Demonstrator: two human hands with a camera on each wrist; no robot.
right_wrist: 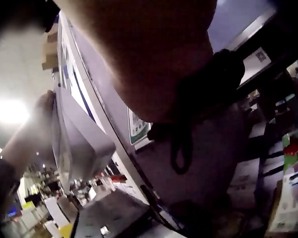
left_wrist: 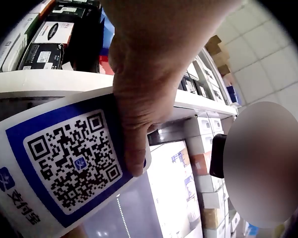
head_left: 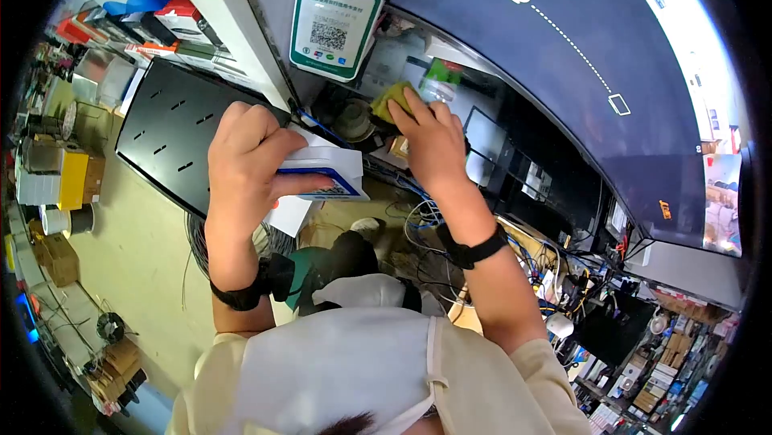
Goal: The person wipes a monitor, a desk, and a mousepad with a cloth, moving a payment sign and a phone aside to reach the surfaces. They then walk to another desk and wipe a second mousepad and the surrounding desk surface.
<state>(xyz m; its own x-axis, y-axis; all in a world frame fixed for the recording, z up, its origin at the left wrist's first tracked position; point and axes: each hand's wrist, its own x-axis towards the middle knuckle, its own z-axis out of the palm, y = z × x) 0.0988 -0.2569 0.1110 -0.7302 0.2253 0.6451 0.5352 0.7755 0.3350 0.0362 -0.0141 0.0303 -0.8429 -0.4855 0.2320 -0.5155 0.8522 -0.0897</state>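
Observation:
My left hand (head_left: 245,153) grips a folded white and blue QR code sign (left_wrist: 79,158), its thumb lying along the printed face. In the left wrist view the blue border and black code fill the lower left. Over the dark glass-topped counter, my right hand (head_left: 434,141) holds a crumpled yellow cloth (head_left: 386,105) at its fingertips. The right wrist view is dark; the cloth does not show there, but the sign (right_wrist: 82,144) appears at its left. A second QR sign (head_left: 331,33), green-bordered, stands just beyond the right hand.
A large monitor (head_left: 555,57) spans the upper right. To the left lies a black slotted panel (head_left: 173,129). Cables (head_left: 422,214) tangle below the counter, and boxed goods (head_left: 181,21) fill a shelf at the upper left.

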